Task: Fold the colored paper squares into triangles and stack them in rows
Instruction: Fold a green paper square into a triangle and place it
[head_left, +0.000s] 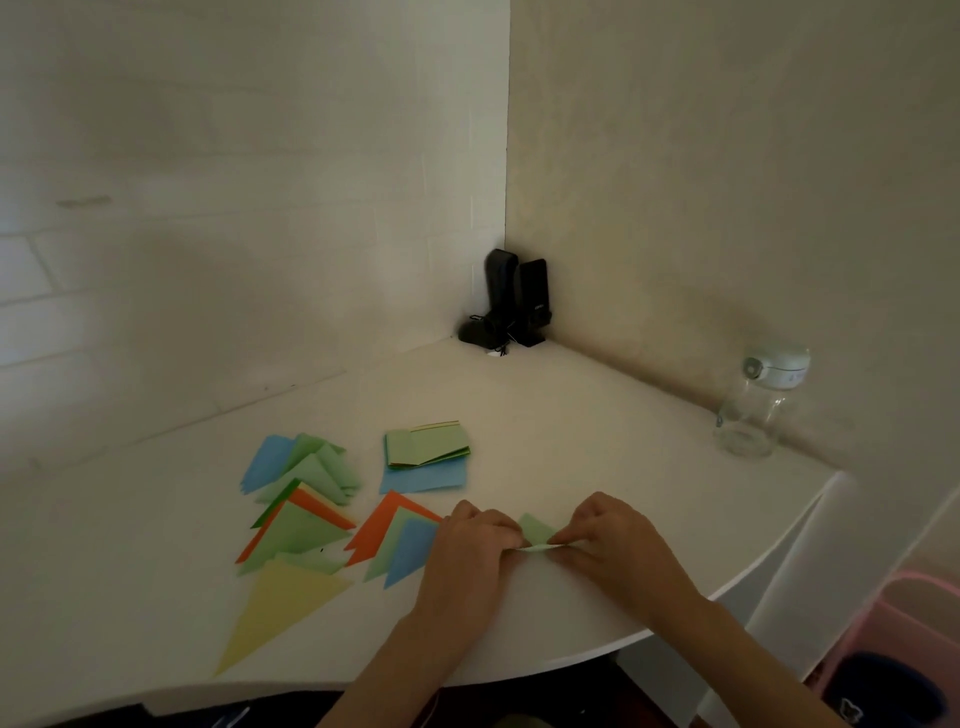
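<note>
**Two hands fold a green paper**

The left hand (470, 540) and the right hand (605, 535) both pinch a light green paper (537, 530) with curled fingers. It sits low on the white tabletop (571, 441), between the hands. Folded triangles (400, 540) lie in rows just left of the left hand. A small stack of squares (426, 444) waits behind them.

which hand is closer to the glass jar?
Right. The right hand pinches the green paper, on the side toward the glass jar; the left hand grips the paper's far side from it.
</note>
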